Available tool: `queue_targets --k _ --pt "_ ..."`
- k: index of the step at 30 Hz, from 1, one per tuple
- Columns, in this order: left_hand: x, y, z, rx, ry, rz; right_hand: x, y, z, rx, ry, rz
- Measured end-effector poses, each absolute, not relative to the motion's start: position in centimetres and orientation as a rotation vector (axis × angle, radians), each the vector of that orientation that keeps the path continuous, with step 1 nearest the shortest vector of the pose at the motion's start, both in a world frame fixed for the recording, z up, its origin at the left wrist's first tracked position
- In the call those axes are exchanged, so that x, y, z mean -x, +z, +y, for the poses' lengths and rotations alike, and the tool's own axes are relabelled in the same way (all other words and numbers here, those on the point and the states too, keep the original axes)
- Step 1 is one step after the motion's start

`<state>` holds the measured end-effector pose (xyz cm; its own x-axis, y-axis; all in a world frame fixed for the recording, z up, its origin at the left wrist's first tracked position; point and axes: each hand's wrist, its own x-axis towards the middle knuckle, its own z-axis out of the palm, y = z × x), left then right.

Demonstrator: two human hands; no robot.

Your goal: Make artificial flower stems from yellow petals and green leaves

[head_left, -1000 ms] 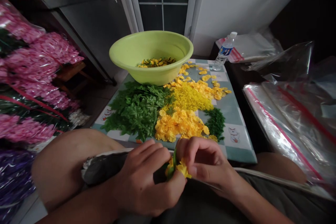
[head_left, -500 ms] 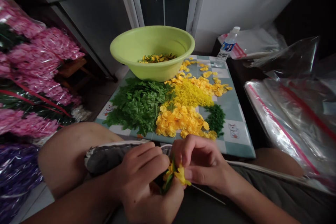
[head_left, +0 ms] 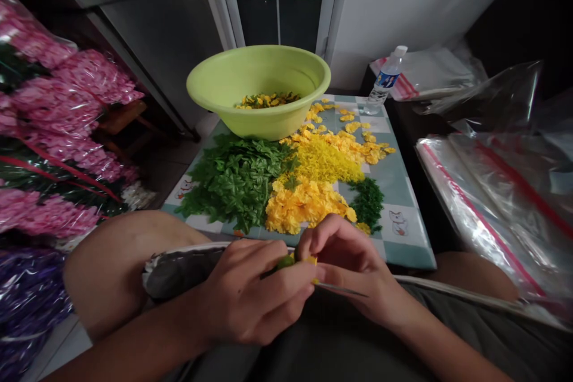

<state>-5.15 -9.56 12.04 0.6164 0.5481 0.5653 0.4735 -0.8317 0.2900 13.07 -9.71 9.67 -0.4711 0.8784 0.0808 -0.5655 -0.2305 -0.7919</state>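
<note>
Close together above my lap, my left hand (head_left: 255, 292) and my right hand (head_left: 349, 262) both have their fingers closed on a small artificial flower (head_left: 310, 260). Only bits of its yellow petals and green leaves show; the fingers hide the rest. From between the hands a thin rod (head_left: 344, 290) sticks out to the right, under my right hand. Just beyond lie a pile of orange-yellow petals (head_left: 308, 206), a heap of green leaves (head_left: 237, 182), finer yellow pieces (head_left: 326, 160) and a small dark green clump (head_left: 367, 204).
A lime-green basin (head_left: 264, 125) with yellow and green flowers in it stands at the back of the low checked table (head_left: 409, 248). A water bottle (head_left: 384, 83) is at the far right corner. Clear plastic bags (head_left: 487, 209) lie to the right, wrapped pink flowers (head_left: 76, 95) to the left.
Both hands have risen slightly and turned, so the flower is now mostly covered by the fingers. The rod points more level than before.
</note>
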Motion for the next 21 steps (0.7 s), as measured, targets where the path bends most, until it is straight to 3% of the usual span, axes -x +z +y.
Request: queue_targets --k 11,21 --pt "5.1 12.6 -9.2 -2.543 0.941 0.699 -15.2 11.4 -8.5 0.567 1.675 -1.515" --pt "4.6 13.4 -9.0 -2.611 0.900 0.667 -15.4 11.4 -8.4 0.544 1.602 -1.617"
